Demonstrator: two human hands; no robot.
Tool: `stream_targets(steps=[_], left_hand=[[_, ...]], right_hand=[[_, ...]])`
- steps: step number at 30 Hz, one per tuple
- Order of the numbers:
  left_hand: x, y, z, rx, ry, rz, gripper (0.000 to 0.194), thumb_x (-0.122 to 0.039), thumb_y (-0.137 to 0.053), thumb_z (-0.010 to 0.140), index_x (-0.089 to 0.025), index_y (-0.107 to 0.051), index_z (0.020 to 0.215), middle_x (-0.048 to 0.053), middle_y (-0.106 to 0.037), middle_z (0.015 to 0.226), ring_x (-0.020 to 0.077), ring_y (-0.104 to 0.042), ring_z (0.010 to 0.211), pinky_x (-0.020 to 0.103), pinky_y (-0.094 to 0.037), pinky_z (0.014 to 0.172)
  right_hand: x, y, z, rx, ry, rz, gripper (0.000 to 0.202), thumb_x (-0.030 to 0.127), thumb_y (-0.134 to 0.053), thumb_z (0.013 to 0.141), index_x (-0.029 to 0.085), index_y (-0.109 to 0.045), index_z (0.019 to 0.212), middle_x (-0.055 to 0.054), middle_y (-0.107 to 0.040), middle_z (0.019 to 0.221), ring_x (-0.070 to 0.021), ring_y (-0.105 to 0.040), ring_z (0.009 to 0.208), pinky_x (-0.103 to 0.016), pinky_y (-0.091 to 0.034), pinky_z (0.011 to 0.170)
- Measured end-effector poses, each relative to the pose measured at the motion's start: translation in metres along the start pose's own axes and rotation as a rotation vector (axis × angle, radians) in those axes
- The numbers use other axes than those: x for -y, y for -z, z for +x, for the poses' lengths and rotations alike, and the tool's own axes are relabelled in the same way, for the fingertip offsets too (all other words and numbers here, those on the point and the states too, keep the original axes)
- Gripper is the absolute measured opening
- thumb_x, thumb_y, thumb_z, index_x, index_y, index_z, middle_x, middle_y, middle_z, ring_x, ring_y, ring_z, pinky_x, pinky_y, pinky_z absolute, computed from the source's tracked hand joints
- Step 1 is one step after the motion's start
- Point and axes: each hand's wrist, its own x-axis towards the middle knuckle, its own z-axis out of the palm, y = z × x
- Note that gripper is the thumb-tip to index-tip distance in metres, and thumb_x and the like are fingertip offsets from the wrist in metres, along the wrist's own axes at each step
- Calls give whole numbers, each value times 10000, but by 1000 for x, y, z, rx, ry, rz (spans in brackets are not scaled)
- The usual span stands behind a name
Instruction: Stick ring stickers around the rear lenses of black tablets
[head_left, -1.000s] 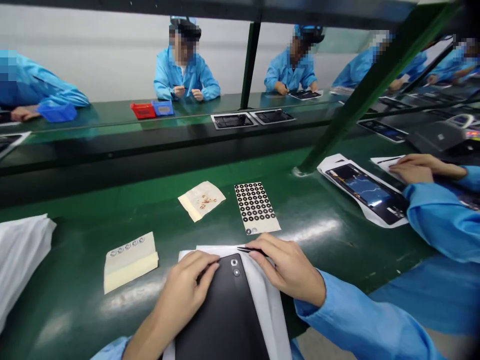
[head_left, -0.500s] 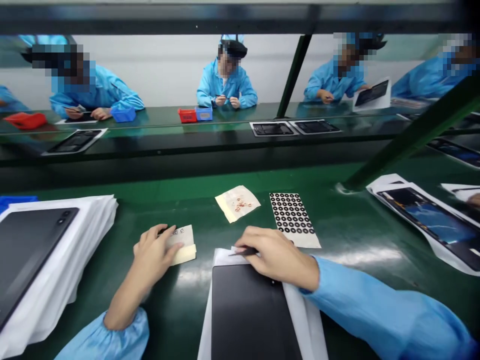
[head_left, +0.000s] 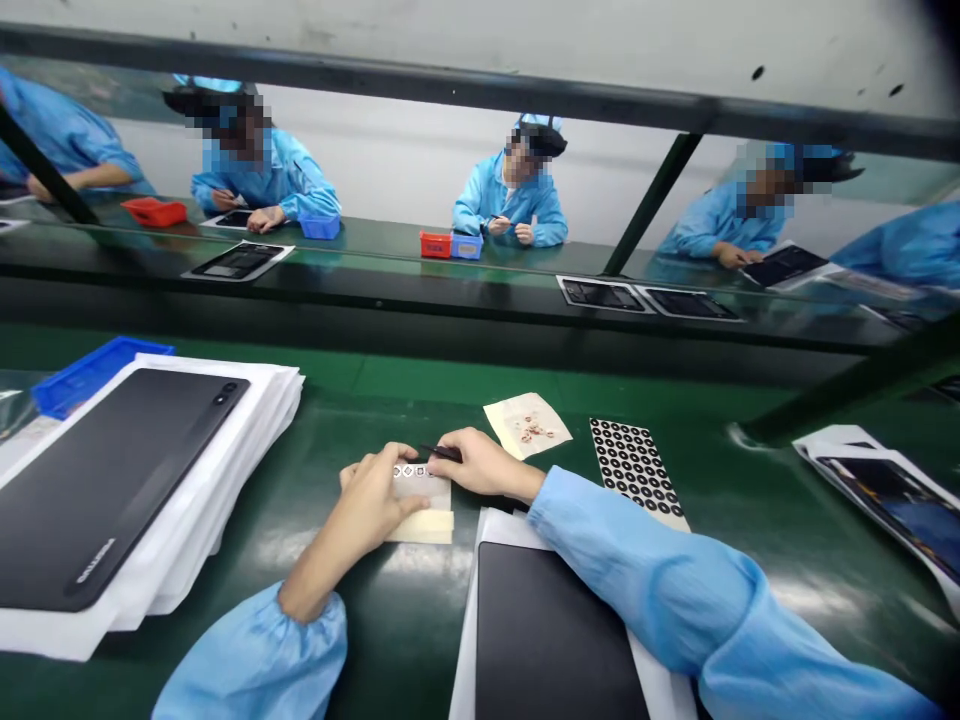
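My left hand (head_left: pixel 375 498) grips a small pale sticker sheet (head_left: pixel 424 490) by its left side, thumb on top. Dark ring and diamond outlines line its upper edge, and a cream strip runs along the bottom. In my right hand (head_left: pixel 476 460) are dark tweezers (head_left: pixel 445 453), pinched between the fingers, with the tip over the sheet's top edge. Below my right forearm lies a dark flat tablet (head_left: pixel 555 630) on white wrapping (head_left: pixel 463 640). A cream paper (head_left: pixel 551 425) bearing small copper-coloured pieces rests beyond my right wrist, and a sheet of black round stickers (head_left: pixel 637 465) lies right of it.
On the left, another dark tablet (head_left: pixel 127 480) tops a stack of white wrapping (head_left: pixel 262 430), with a blue tray (head_left: pixel 101 375) behind. A green post (head_left: pixel 847 385) and wrapped tablets (head_left: pixel 892 490) stand right. Co-workers (head_left: pixel 510 190) sit across, beyond a raised shelf (head_left: pixel 337 290).
My right hand with the tweezers has moved left from above the tablet to the sticker sheet. My left hand still holds that sheet. The camera view has turned left and tilted.
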Motion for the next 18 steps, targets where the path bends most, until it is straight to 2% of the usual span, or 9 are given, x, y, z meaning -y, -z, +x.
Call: stream_targets(steps=[2, 4, 7, 9, 11, 14, 16, 18], left_hand=[[2, 6, 1, 75, -7, -212, 581, -415, -826, 710, -252, -634, 1233, 64, -730, 1242, 301, -661, 1147, 409, -473, 987], [0, 10, 0, 105, 2, -383, 531, -483, -770, 764, -217, -679, 1214, 86, -747, 1214, 287, -686, 1102, 372, -506, 937], [-10, 8, -1, 110, 37, -492, 398, -506, -704, 811, -185, -755, 1041, 90, -787, 1066, 270, -710, 1005, 351, -517, 881], [-18, 4, -2, 155, 50, -544, 357, -502, -710, 789, -177, -767, 923, 82, -795, 955, 257, -720, 919, 334, -527, 816], [-25, -1, -3, 204, 54, -549, 341, -498, -706, 784, -174, -771, 872, 70, -791, 880, 241, -717, 845, 317, -528, 755], [-27, -4, -4, 214, 49, -461, 346, -502, -683, 789, -177, -777, 866, 60, -790, 850, 236, -706, 805, 311, -523, 723], [-23, -3, -2, 136, 52, -361, 371, -533, -668, 783, -190, -778, 872, 60, -796, 876, 250, -707, 827, 316, -524, 730], [-14, 0, 3, 1, 91, -229, 395, -565, -643, 795, -212, -783, 905, 59, -798, 922, 273, -708, 865, 334, -525, 747]], right_hand=[[-1, 1, -7, -35, 2, 31, 123, 267, -679, 946, 170, -737, 899, -14, -738, 812, -153, -657, 744, -246, -430, 636], [-1, 1, -15, -71, 33, 94, 108, 261, -675, 953, 177, -733, 985, -22, -759, 900, -160, -678, 815, -252, -471, 701], [0, -1, -29, -109, 158, 307, 213, 278, -710, 937, 194, -717, 1132, -40, -771, 1050, -176, -702, 932, -278, -521, 817], [0, -3, -38, -106, 272, 404, 211, 287, -702, 944, 188, -728, 1129, -57, -769, 1059, -185, -708, 947, -294, -535, 844], [-1, -2, -45, -70, 356, 379, 164, 285, -665, 973, 181, -746, 1070, -60, -762, 1008, -178, -708, 906, -289, -542, 821], [-4, 8, -59, -62, 365, 251, 153, 275, -626, 999, 161, -728, 1004, -72, -737, 962, -177, -691, 873, -299, -546, 810], [-8, 21, -75, -129, 328, 225, 136, 256, -603, 1006, 153, -692, 1000, -98, -724, 1038, -192, -685, 958, -328, -548, 884], [-13, 37, -101, -217, 254, 272, 122, 233, -563, 1019, 162, -660, 1036, -103, -715, 1104, -191, -681, 1021, -341, -546, 934]])
